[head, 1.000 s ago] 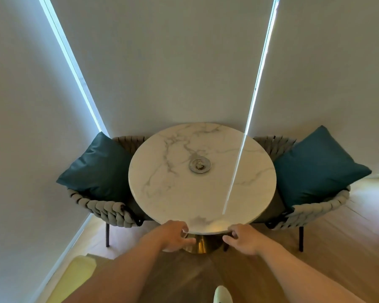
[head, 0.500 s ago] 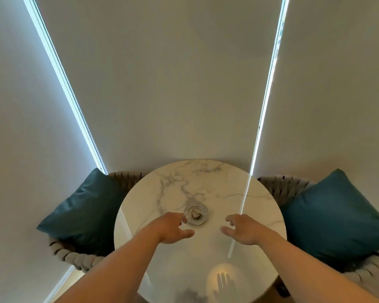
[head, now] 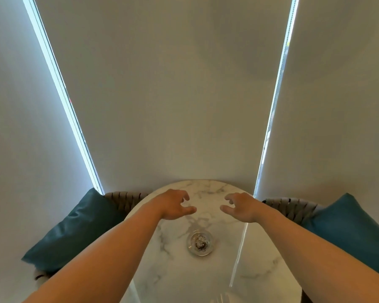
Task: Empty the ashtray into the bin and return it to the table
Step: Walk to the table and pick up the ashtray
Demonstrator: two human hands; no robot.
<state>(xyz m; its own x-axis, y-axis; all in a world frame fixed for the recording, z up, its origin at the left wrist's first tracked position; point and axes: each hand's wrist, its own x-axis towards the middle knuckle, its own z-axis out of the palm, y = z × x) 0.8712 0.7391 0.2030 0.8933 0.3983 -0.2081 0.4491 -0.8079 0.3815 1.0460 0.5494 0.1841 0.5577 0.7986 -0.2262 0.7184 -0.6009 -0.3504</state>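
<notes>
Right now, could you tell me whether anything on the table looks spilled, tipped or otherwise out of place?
Nothing stands out. The ashtray sits flat and upright on the table, its contents inside the dish and none visible on the marble. The left hand and right hand are both open beyond it, not touching it.

The ashtray [head: 199,243] sits on the bench [head: 260,270], near its middle. Beyond the ashtray, above the bench's far part, the left hand [head: 173,205] and right hand [head: 241,206] hover apart, touching nothing. A cushion [head: 74,228] lies left of the bench, another cushion [head: 350,228] right of it, blinds [head: 173,95] behind
</notes>
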